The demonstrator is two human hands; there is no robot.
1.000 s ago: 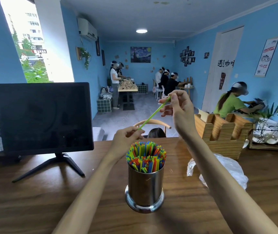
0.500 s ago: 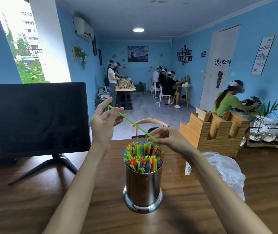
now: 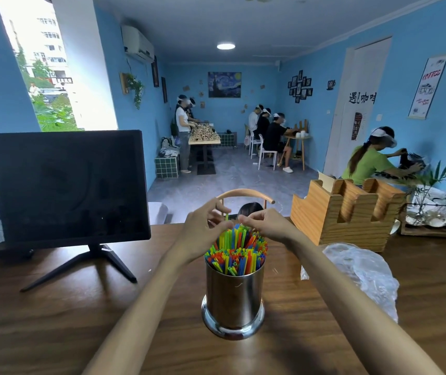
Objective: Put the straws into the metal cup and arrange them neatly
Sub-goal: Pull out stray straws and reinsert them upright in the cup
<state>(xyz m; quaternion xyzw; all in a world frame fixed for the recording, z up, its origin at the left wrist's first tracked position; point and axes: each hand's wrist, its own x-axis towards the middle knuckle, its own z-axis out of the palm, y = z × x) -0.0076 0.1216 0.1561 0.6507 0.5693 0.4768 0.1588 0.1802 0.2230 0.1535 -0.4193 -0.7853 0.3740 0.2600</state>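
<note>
Now we see both hands above the metal cup (image 3: 234, 296) of straws (image 3: 236, 253): left hand (image 3: 205, 227) pinching a green straw (image 3: 227, 217), right hand (image 3: 266, 224) fingers curled, grip unclear.

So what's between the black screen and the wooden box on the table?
In the head view, the metal cup full of straws stands between the screen and wooden box, with both hands, left and right, above it.

Steel metal cup (image 3: 234, 296) stands upright on the table, packed with multicoloured straws (image 3: 236, 253).
</note>
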